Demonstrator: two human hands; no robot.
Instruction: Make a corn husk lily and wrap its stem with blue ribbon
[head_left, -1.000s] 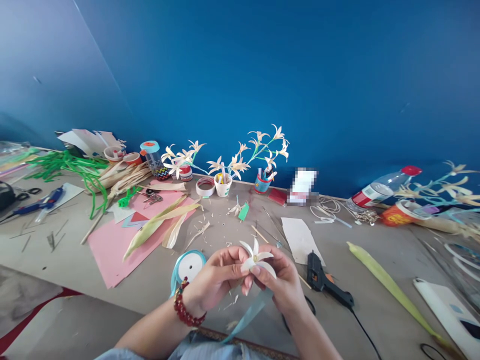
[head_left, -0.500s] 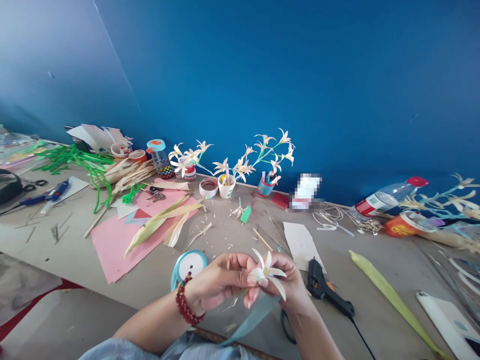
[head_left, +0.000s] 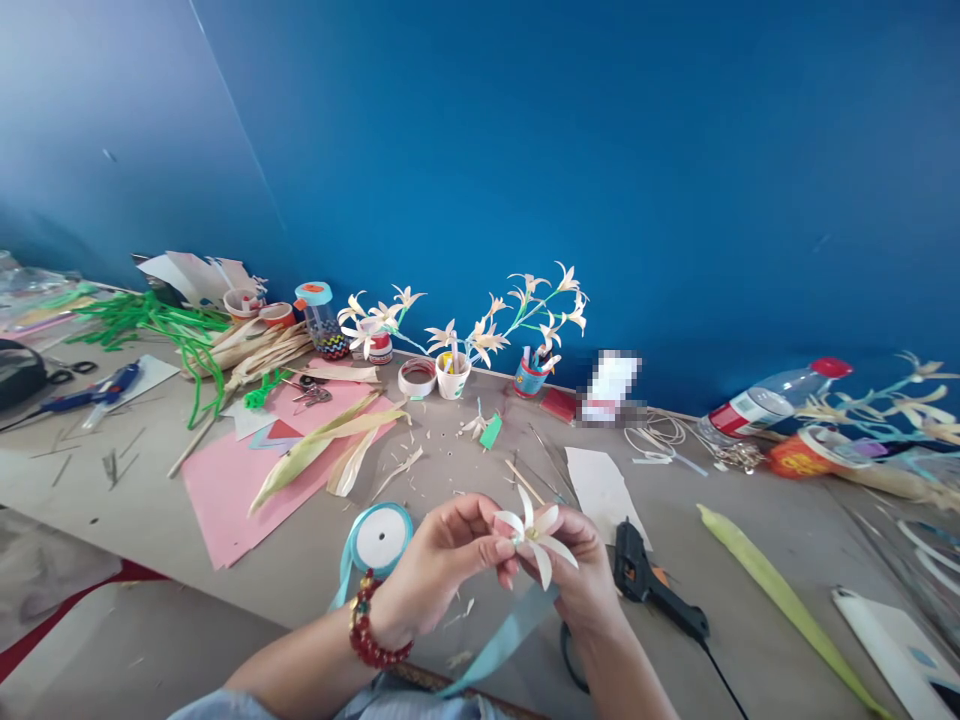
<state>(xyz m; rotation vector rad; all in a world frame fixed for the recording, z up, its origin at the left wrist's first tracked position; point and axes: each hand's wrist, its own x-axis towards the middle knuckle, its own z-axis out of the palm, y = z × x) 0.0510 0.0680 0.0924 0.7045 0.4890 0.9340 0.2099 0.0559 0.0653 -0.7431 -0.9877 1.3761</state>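
Pinching white flower point(head_left: 534, 540) low on a petal between left grip point(head_left: 454, 548) thumb and fingers; cupped round its far right side by right grip point(head_left: 591, 572). Held up over near edge of counter point(head_left: 450, 462), with forearms angled inward from both lower corners, fingertips meeting, left thumb on near side. Turned face-on to wearer and tilted upward, petals splayed; base hidden by fingers, so long axis only roughly readable, toward wearer. Trailing from below right grip toward lap, blue ribbon point(head_left: 506, 635). Beside left wrist and red bead bracelet point(head_left: 371, 640), ribbon spool point(head_left: 373, 530), lying flat. Just right of right grip, black glue gun point(head_left: 637, 570); farther right, yellow-green husk point(head_left: 772, 585). Along blue wall point(head_left: 570, 150), containers: white cup point(head_left: 452, 383), upright, holding yellow and pale sticks, near flower sprays point(head_left: 488, 341), can't tell if set in it; blue cup point(head_left: 530, 379), upright, holding pens; clear jar point(head_left: 322, 325) with light blue lid, contents unclear; next to it, red-and-white jar point(head_left: 380, 348). At far right, orange cup point(head_left: 801, 453), tipped over, contents unclear; behind it, red-capped bottle point(head_left: 750, 410), lying tilted.
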